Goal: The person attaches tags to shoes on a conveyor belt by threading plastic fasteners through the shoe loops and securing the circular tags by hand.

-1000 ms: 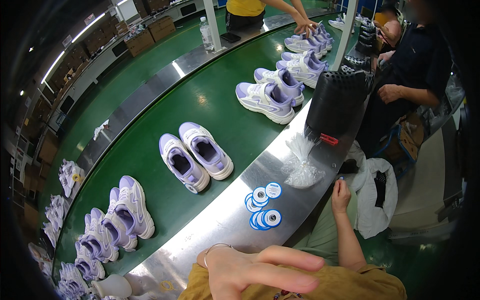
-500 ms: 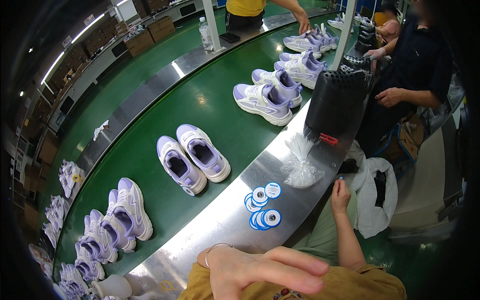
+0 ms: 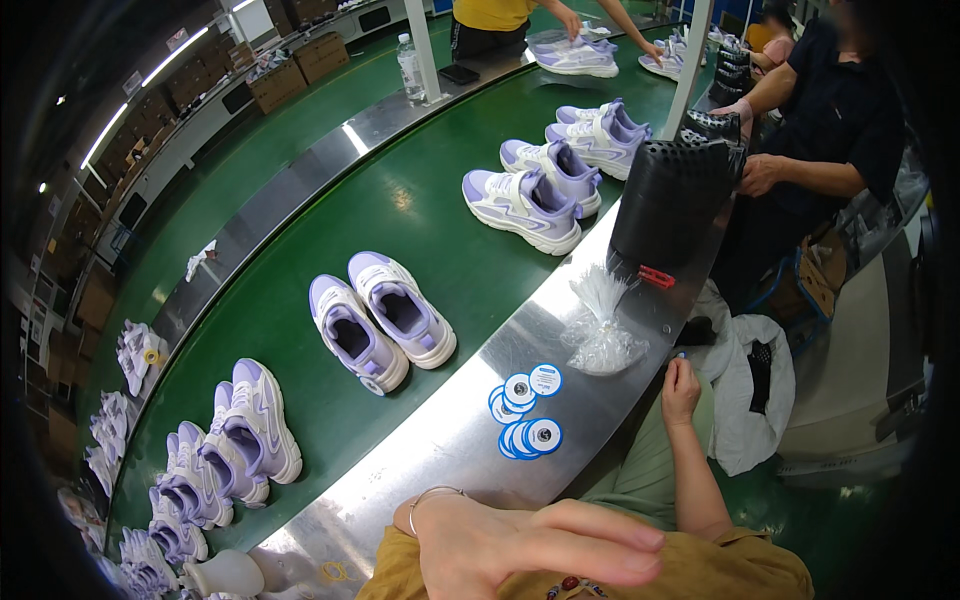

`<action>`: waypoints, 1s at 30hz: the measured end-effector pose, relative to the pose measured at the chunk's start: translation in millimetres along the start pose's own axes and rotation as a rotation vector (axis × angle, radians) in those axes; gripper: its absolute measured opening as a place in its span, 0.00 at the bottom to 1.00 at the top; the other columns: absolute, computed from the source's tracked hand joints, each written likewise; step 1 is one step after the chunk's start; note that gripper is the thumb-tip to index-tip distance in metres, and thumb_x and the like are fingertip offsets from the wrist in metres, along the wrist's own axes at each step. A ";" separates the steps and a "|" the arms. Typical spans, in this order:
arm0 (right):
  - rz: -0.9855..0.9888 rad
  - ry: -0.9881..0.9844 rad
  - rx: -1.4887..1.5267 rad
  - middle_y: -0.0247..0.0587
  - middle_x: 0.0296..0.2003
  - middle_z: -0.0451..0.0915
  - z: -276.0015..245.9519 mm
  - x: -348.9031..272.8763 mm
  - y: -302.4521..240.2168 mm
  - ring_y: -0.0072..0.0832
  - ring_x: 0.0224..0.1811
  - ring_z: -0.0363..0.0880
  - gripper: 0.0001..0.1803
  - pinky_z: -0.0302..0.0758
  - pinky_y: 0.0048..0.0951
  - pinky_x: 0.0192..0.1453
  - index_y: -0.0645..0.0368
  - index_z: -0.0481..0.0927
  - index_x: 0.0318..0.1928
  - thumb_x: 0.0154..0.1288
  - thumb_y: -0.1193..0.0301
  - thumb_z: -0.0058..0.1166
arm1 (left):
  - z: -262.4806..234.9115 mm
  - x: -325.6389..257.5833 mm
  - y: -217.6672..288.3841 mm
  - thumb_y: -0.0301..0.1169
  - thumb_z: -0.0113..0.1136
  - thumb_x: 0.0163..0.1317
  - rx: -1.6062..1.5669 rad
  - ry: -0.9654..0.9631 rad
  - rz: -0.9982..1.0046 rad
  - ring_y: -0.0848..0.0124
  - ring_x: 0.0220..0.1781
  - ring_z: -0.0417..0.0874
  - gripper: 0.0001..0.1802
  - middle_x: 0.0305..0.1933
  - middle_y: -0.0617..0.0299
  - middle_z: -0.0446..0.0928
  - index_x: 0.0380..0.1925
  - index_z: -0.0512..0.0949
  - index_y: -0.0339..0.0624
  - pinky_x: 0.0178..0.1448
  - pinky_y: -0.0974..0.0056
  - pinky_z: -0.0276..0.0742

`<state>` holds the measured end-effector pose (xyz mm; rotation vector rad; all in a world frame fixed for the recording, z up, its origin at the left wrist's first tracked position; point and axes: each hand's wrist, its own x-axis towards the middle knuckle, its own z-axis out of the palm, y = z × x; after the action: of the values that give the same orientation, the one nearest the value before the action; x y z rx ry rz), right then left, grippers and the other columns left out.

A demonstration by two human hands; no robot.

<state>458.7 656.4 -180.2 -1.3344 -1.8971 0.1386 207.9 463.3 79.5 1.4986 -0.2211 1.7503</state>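
Note:
My left hand is held up close at the lower edge, fingers stretched out with nothing in them, a thin bracelet on its wrist. My right hand is closed beside my green-clad leg; a small bluish bit shows at its fingertips, too small to make out. On the metal ledge between the hands lie round blue-and-white tags in two loose groups. Beyond them sits a clear plastic bag of thin clear plastic strands. A pair of white-and-lilac sneakers stands on the green conveyor belt.
More sneakers line the belt at left, others at far right. A black perforated bin and a red clip-like item stand on the ledge. A white sack hangs at right. Co-workers stand across and beside the belt.
Sneakers on the belt have shifted slightly left and nearer. Across the belt, the person in yellow has lifted a sneaker. The dark-shirted person's hands have moved toward the black bin. My hands are nearly still.

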 end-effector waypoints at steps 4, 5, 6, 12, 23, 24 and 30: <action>-0.007 0.002 -0.001 0.48 0.27 0.75 1.1 5.4 3.9 0.46 0.28 0.74 0.03 0.69 0.41 0.31 0.60 0.73 0.32 0.62 0.74 0.48 | -13.8 0.2 -21.0 0.47 0.57 0.59 0.032 -0.129 0.215 0.32 0.58 0.61 0.20 0.55 0.24 0.62 0.52 0.74 0.68 0.60 0.41 0.62; -0.007 0.003 0.000 0.48 0.27 0.75 0.4 7.8 3.7 0.46 0.28 0.74 0.03 0.69 0.41 0.31 0.60 0.73 0.32 0.62 0.74 0.48 | -12.5 2.1 -20.9 0.47 0.57 0.59 0.044 -0.110 0.198 0.33 0.57 0.62 0.19 0.55 0.24 0.62 0.52 0.74 0.68 0.59 0.41 0.64; -0.007 0.011 -0.006 0.47 0.27 0.75 -1.5 10.3 6.1 0.46 0.28 0.74 0.03 0.69 0.41 0.31 0.60 0.73 0.32 0.62 0.74 0.48 | -12.4 6.4 -20.8 0.47 0.57 0.59 0.041 -0.101 0.189 0.33 0.57 0.63 0.19 0.55 0.24 0.62 0.52 0.74 0.68 0.59 0.41 0.64; -0.009 0.001 -0.013 0.47 0.26 0.75 -5.9 22.6 14.8 0.46 0.27 0.74 0.04 0.69 0.41 0.31 0.60 0.73 0.32 0.62 0.73 0.48 | -8.3 24.3 -30.0 0.45 0.57 0.60 0.129 -0.033 0.161 0.36 0.54 0.67 0.19 0.55 0.26 0.63 0.53 0.73 0.66 0.54 0.44 0.71; -0.017 -0.002 -0.009 0.47 0.25 0.75 -6.8 45.4 37.1 0.46 0.26 0.73 0.04 0.68 0.41 0.30 0.60 0.72 0.32 0.62 0.74 0.48 | -9.9 41.9 -44.3 0.37 0.56 0.62 0.057 -0.024 0.048 0.39 0.53 0.69 0.19 0.53 0.30 0.66 0.54 0.72 0.66 0.52 0.46 0.73; -0.021 0.001 -0.012 0.47 0.25 0.75 -5.2 46.8 38.3 0.46 0.26 0.73 0.03 0.68 0.41 0.30 0.60 0.72 0.32 0.62 0.74 0.48 | -10.0 40.6 -48.6 0.37 0.56 0.62 0.066 0.002 0.069 0.39 0.53 0.69 0.20 0.53 0.30 0.67 0.55 0.72 0.67 0.52 0.47 0.73; -0.015 0.013 -0.025 0.46 0.25 0.75 7.7 50.0 39.3 0.45 0.27 0.74 0.03 0.68 0.41 0.30 0.59 0.73 0.32 0.61 0.74 0.48 | -18.7 30.2 -72.6 0.37 0.56 0.62 0.181 0.041 0.255 0.40 0.52 0.70 0.23 0.52 0.30 0.68 0.57 0.69 0.71 0.53 0.48 0.73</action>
<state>476.6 717.9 -178.2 -1.3338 -1.9029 0.0988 242.5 536.2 75.4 1.6185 -0.2471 2.0477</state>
